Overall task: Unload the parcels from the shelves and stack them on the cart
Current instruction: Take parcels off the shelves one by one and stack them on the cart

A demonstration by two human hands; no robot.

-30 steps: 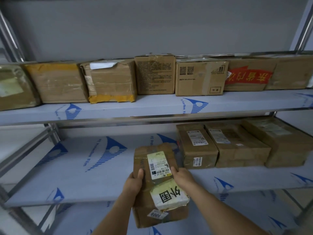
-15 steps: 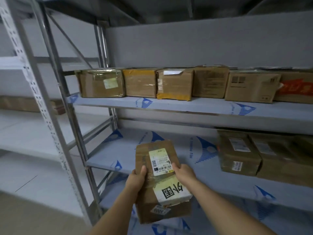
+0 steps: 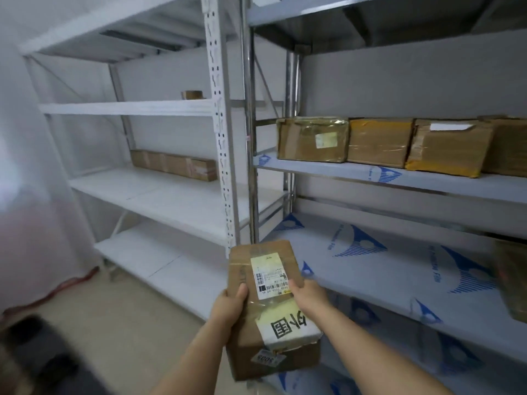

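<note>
Hands hold 1 brown parcel point(image 3: 268, 306) in mid-air, clear of the shelving, in front of the lower steel shelf point(image 3: 399, 283). Left hand point(image 3: 229, 307) grips its left edge, thumb lying on the top face, other fingers hidden beneath. Right hand point(image 3: 309, 297) grips the right edge, fingers curled round it. Both forearms reach forward from the bottom of the view. White shipping label point(image 3: 269, 276) faces up. Upper shelf point(image 3: 399, 179) carries a row of taped boxes point(image 3: 312, 139). White rack point(image 3: 159, 192) to the left holds 1 long carton point(image 3: 174, 165). A perforated upright point(image 3: 221, 124) stands directly behind the parcel.
</note>
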